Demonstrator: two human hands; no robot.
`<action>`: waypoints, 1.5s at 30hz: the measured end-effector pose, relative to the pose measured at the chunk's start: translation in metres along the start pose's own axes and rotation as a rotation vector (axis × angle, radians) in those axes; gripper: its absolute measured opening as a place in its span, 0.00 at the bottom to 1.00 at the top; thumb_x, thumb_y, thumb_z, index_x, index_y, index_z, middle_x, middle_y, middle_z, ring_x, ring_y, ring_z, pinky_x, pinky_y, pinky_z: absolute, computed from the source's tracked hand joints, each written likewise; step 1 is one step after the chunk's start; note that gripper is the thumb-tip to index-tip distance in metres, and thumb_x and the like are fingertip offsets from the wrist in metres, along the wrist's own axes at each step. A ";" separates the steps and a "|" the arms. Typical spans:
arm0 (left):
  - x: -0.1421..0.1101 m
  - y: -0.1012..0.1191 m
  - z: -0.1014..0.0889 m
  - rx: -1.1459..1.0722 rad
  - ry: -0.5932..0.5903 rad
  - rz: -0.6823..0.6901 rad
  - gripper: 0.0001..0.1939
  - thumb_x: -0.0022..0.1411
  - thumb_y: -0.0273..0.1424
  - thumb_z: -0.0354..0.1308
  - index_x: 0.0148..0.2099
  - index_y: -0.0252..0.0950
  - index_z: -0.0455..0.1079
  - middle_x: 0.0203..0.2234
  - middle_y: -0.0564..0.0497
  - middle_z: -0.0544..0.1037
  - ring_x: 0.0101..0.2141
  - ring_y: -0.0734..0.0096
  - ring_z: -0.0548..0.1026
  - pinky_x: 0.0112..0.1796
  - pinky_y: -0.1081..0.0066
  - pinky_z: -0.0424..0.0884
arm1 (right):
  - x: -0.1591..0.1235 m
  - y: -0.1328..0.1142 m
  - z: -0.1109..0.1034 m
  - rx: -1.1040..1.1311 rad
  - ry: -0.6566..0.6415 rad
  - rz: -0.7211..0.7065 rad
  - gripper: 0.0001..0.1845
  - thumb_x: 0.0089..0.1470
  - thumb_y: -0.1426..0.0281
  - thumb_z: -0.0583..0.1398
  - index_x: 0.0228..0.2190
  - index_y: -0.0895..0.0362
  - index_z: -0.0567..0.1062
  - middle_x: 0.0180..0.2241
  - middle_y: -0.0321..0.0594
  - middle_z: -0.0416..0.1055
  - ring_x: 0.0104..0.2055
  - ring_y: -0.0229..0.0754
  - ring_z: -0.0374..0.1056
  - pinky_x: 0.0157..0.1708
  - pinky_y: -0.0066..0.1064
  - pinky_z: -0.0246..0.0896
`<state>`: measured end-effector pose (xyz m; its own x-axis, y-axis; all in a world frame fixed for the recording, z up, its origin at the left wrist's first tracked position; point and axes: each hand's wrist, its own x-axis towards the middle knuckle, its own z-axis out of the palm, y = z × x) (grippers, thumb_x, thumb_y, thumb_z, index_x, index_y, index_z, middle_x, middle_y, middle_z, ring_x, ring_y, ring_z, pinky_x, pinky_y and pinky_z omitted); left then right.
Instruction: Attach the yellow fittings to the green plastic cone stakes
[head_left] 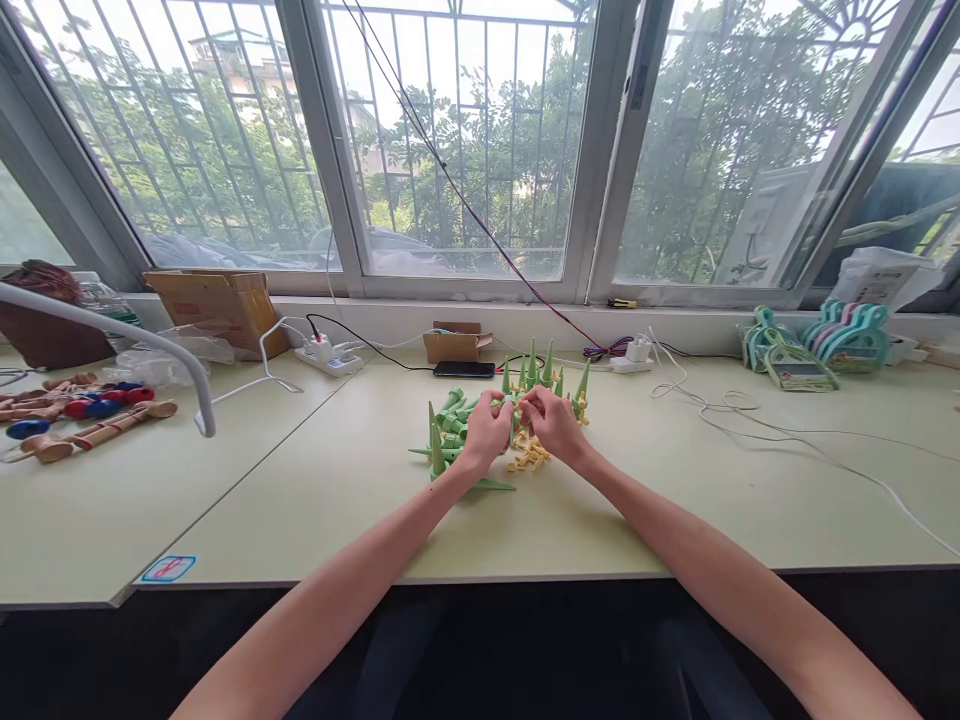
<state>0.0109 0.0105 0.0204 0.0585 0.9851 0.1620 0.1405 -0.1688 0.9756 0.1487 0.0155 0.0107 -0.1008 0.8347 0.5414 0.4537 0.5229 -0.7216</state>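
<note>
My left hand (489, 432) is closed, its fingertips pinching a light green plastic spike (513, 432) that is mostly covered. Close against it, my right hand (553, 422) pinches what looks like a small yellow plastic piece, largely hidden by the fingers. Below the hands lies a small heap of yellow plastic pieces (530, 455). To the left are loose green cones and tubes (452, 424), some lying and some upright. Behind my hands several green spikes (532, 365) stand upright. At the right, a standing green spike (583, 385) has yellow pieces around its base.
A black phone (463, 370) lies before a small open cardboard box (456, 345). Power strips (330, 358) and white cables (739, 405) run along the back and right. Wooden toys (97, 430) lie at far left, green plastic hangers (844, 335) at far right.
</note>
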 end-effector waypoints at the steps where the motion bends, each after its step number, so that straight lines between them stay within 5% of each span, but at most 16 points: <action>1: 0.000 -0.001 0.000 0.002 0.001 -0.001 0.10 0.64 0.35 0.54 0.46 0.37 0.61 0.15 0.60 0.67 0.11 0.79 0.60 0.15 0.77 0.55 | 0.000 0.000 0.000 0.001 -0.006 0.008 0.10 0.60 0.63 0.54 0.28 0.54 0.66 0.21 0.34 0.71 0.19 0.37 0.65 0.26 0.29 0.60; 21: 0.002 -0.004 -0.001 0.007 -0.035 0.019 0.13 0.62 0.36 0.55 0.48 0.38 0.61 0.18 0.58 0.69 0.14 0.79 0.61 0.16 0.77 0.57 | 0.003 0.016 0.002 -0.225 0.008 -0.068 0.24 0.63 0.57 0.48 0.19 0.54 0.54 0.16 0.31 0.54 0.21 0.35 0.48 0.23 0.29 0.42; 39: 0.003 -0.007 0.000 -0.010 -0.117 0.117 0.19 0.62 0.45 0.55 0.47 0.38 0.61 0.15 0.61 0.67 0.11 0.79 0.61 0.15 0.76 0.55 | 0.005 0.012 0.001 -0.184 0.039 -0.032 0.32 0.63 0.47 0.43 0.15 0.54 0.52 0.14 0.34 0.51 0.20 0.36 0.47 0.22 0.31 0.44; 45: -0.001 -0.002 -0.001 0.025 -0.125 0.107 0.22 0.60 0.48 0.57 0.48 0.37 0.61 0.17 0.60 0.68 0.13 0.79 0.62 0.15 0.76 0.55 | 0.005 0.011 0.001 -0.150 0.020 -0.021 0.29 0.63 0.53 0.45 0.15 0.54 0.54 0.14 0.35 0.55 0.19 0.37 0.54 0.23 0.30 0.46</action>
<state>0.0093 0.0103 0.0182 0.1965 0.9497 0.2438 0.1514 -0.2751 0.9494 0.1527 0.0256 0.0054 -0.0949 0.8195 0.5651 0.5790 0.5072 -0.6383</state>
